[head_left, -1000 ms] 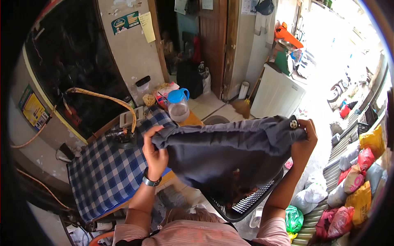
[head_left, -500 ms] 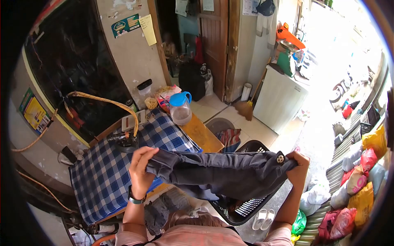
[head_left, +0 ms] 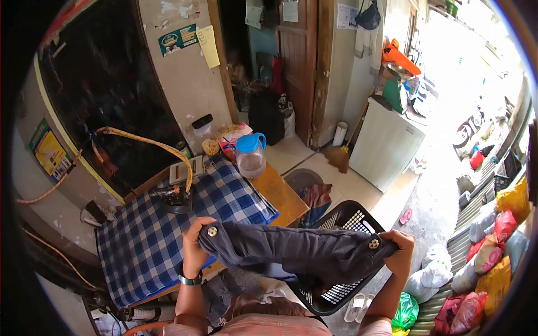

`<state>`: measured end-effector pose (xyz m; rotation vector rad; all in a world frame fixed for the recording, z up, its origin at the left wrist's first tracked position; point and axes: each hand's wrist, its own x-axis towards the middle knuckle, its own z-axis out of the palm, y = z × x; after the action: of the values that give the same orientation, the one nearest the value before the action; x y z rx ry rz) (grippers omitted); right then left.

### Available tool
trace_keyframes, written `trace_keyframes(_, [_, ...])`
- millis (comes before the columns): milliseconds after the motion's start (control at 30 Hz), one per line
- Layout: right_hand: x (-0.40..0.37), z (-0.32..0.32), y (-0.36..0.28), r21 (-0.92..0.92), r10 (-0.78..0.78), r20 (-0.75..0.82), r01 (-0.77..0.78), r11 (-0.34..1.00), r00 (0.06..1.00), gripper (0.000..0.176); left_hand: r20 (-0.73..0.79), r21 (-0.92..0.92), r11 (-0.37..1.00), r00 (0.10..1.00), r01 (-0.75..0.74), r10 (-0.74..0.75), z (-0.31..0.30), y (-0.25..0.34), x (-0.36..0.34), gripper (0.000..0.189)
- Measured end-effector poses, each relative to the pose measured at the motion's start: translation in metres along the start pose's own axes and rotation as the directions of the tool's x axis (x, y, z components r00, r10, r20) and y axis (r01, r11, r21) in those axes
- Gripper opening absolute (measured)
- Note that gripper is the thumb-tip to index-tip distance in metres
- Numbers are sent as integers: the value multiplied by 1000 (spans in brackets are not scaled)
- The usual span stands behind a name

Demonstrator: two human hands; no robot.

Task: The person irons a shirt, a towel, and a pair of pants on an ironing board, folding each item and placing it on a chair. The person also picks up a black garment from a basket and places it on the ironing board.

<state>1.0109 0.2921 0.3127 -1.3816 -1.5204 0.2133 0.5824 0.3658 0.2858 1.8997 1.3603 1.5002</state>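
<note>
Dark grey pants (head_left: 297, 249) are stretched sideways in front of my body, the gathered waistband uppermost and a round pale button showing near each end. My left hand (head_left: 197, 232) is closed on one end of the waistband. The opposite end is gripped by my right hand (head_left: 399, 250). Below the pants is a black plastic basket (head_left: 350, 213) with perforated sides, partly hidden by the cloth. Left of them, an iron (head_left: 175, 200) with a wrapped cord rests on a blue checked cloth (head_left: 134, 246) over the table.
A pitcher (head_left: 250, 157) with a blue lid stands on the table's bare wooden end (head_left: 288, 207). A striped bag (head_left: 315, 201) is on the floor beyond. White slippers (head_left: 356, 308) lie right of the basket. Several filled plastic bags (head_left: 490, 280) line the right side.
Both hands have lowered slightly with the pants. The waistband has turned so a button now shows by my left hand too. The view has shifted a little.
</note>
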Motion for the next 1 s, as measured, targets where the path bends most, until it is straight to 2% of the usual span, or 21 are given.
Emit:
trace_keyframes(100, [-1, -1, 2, 11, -9, -20, 9, 1000, 1000, 26, 61, 22, 1000, 998, -2, 0, -5, -4, -4, 25])
trace_keyframes(167, [-1, -10, -3, -4, -1, 93, 2, 1000, 996, 21, 64, 60, 998, 998, -20, 16, -6, 2, -4, 20])
trace_keyframes(200, [-3, -8, 0, -3, 1, 97, 0, 1000, 995, 21, 48, 71, 997, 999, -21, 18, -7, 1, -5, 19])
trace_keyframes(267, [-6, -3, 8, -14, -62, 15, 63, 998, 998, 18, 31, 84, 996, 999, -20, 18, -8, -4, -9, 18])
trace_keyframes(367, [-9, -4, 14, -1, -29, -36, 29, 1000, 999, 15, -8, 134, 991, 1000, 4, -3, -12, -13, -13, 20])
trace_keyframes(433, [-9, -1, 14, -15, -51, -57, 50, 999, 997, 14, -95, 210, 970, 984, -126, 148, -9, -11, -8, 21])
trace_keyframes(500, [-8, 3, 13, -36, -62, -131, 58, 998, 989, 12, -102, 256, 955, 979, -147, 178, -6, -6, -2, 21])
trace_keyframes(633, [-9, 6, 20, -31, -48, -138, 44, 999, 989, 17, -113, 388, 902, 962, -188, 249, -1, 3, 1, 22])
trace_keyframes(733, [-10, 4, 28, -106, -66, -95, 55, 993, 993, 19, -78, 461, 872, 972, -162, 222, 2, 4, -1, 28])
trace_keyframes(767, [-11, 5, 31, -138, -53, -102, 39, 990, 993, 20, -78, 462, 872, 972, -162, 222, 6, 2, -2, 28])
trace_keyframes(833, [-10, 6, 31, -170, -42, -109, 23, 985, 993, 20, -95, 307, 952, 995, 12, 18, 13, -4, -5, 36])
trace_keyframes(867, [-8, 7, 28, -183, -64, -114, 42, 982, 991, 21, -27, 275, 961, 1000, 3, 5, 13, -3, -3, 42])
trace_keyframes(900, [-6, 8, 27, -195, -85, -119, 61, 979, 989, 21, -26, 275, 962, 1000, 4, 4, 15, -7, 0, 42])
trace_keyframes(967, [-4, 8, 27, -204, -65, -144, 35, 978, 987, 21, 21, 105, 995, 1000, 1, -3, 22, -17, 7, 42])
trace_keyframes(1000, [-3, 8, 28, -210, -47, -170, 10, 978, 984, 21, 74, 77, 996, 996, 42, -48, 26, -17, 10, 39])
